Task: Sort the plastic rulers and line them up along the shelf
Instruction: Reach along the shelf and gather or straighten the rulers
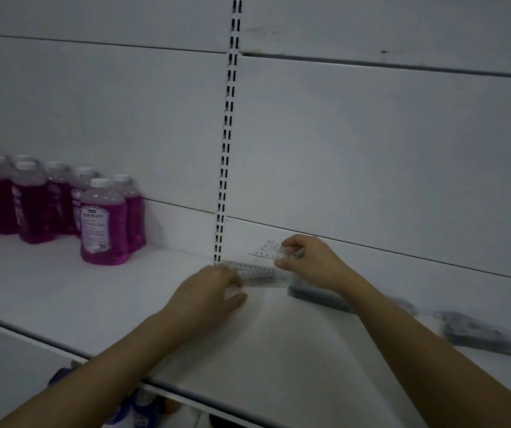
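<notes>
A clear straight ruler [257,273] lies flat on the white shelf [93,291], close to the back wall. My left hand [208,291] rests on its left end with curled fingers pinching it. My right hand [306,261] pinches a small clear triangular ruler [274,250] and holds it upright against the back panel, just above the straight one. A grey stack of rulers [319,296] lies on the shelf under my right wrist, partly hidden.
Several bottles of pink liquid [102,220] stand at the left of the shelf. A slotted upright [228,134] runs down the back wall. A blurred grey pack [480,332] lies at the right. Bottles show on the shelf below.
</notes>
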`<state>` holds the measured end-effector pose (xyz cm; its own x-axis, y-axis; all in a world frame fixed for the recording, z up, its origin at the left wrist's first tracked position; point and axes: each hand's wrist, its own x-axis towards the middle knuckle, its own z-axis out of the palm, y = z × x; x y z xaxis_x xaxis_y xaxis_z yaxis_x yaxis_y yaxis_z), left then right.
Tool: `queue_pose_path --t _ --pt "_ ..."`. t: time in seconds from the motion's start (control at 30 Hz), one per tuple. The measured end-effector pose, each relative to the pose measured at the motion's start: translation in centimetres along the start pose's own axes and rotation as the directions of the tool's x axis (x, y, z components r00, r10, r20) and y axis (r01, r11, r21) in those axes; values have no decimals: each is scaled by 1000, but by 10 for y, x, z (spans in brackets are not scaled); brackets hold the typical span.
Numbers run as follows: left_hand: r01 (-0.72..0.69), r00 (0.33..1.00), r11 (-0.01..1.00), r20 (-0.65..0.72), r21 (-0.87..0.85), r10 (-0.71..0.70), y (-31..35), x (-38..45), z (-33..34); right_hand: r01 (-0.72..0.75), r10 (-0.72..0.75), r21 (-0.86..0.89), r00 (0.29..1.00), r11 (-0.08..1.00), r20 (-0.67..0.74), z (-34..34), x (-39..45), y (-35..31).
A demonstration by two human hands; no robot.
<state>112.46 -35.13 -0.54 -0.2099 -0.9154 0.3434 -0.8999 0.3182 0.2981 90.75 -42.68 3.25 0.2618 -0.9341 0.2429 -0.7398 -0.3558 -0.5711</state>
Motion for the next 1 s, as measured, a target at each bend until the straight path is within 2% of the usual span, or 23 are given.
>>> queue_pose_path --t 0.13,0.3,0.5,0.7,0.83,0.93,1.0 --pt "-188 968 979 152 -82 199 2 -38 16 80 -62 -128 988 988 141 24 26 -16" --pt "-183 975 973 99 -139 197 -9 -40 23 166 -91 -250 954 954 287 44 44 -28" --pt "-149 981 975 98 -167 167 -14 -38 27 197 -68 -301 918 933 390 57 49 -32" --pt "-63 984 986 154 -155 87 -6 -39 22 166 -107 -211 959 963 264 45 26 -31" --pt "34 988 999 149 -12 -31 17 -30 19 154 -137 -110 980 982 144 17 -11 -22" --pt "106 981 989 150 100 -120 44 -18 21 135 -119 -133 986 982 118 -13 -47 -11" --pt "122 979 987 154 100 -136 70 -12 22 102 -84 -183 991 978 102 -36 -73 2"
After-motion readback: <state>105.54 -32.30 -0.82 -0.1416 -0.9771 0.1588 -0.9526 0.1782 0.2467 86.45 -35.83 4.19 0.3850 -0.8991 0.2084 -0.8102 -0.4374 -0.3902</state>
